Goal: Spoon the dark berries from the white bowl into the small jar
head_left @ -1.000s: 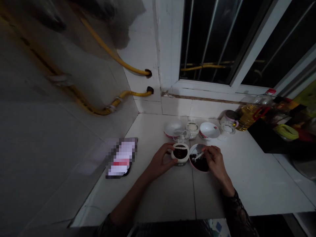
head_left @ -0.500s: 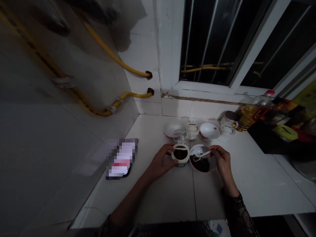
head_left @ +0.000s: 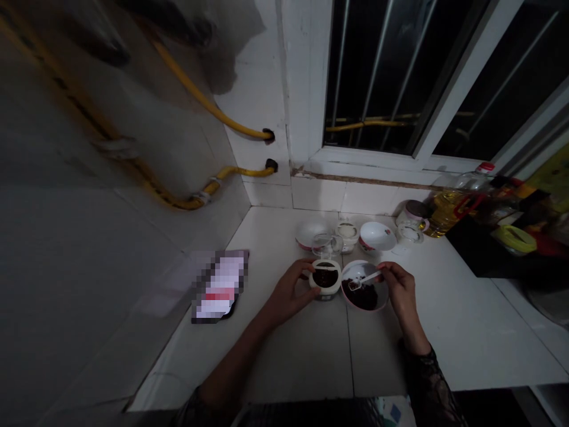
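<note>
My left hand [head_left: 291, 289] is wrapped round a small white jar [head_left: 325, 279] with a dark filling and an open clear lid. Right beside the jar stands a pink-rimmed bowl [head_left: 365, 289] holding a dark granular stuff. My right hand [head_left: 399, 289] pinches the handle of a small white spoon [head_left: 362, 280], whose scoop rests in the bowl over the dark stuff. Both hands sit on the white tiled counter [head_left: 311, 350].
Behind the jar stand two white bowls [head_left: 377, 235], another small lidded jar [head_left: 347, 231] and a pink-lidded pot [head_left: 413, 214]. An oil bottle [head_left: 453, 201] and dark clutter crowd the right. A blurred packet [head_left: 219, 283] lies at the left by the wall; yellow hoses [head_left: 213, 178] run above.
My right hand has drawn back to the right of the bowl, pulling the spoon's handle with it. The left hand and the jar have stayed put.
</note>
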